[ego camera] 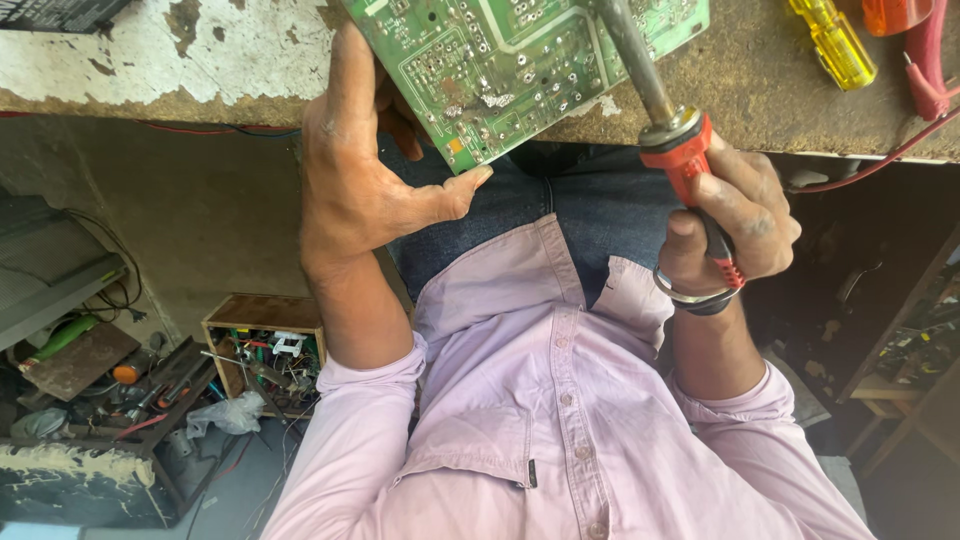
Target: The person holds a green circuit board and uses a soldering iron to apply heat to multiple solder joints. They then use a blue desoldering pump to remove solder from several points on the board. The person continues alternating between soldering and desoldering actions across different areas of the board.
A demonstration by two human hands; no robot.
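My left hand (355,170) grips the near corner of a green circuit board (520,60), solder side up, tilted against the edge of a worn workbench (760,90). The thumb presses the board's lower corner. My right hand (730,225) is closed around the red-and-black handle of a soldering iron (672,135). Its metal shaft runs up over the board and leaves the top of the view, so the tip is hidden. A metal bangle sits on my right wrist.
A yellow screwdriver (835,42) and red wires (925,70) lie on the bench at the upper right. Below on the left, a wooden box of tools and parts (265,350) stands on a cluttered floor. My pink shirt and jeans fill the lower middle.
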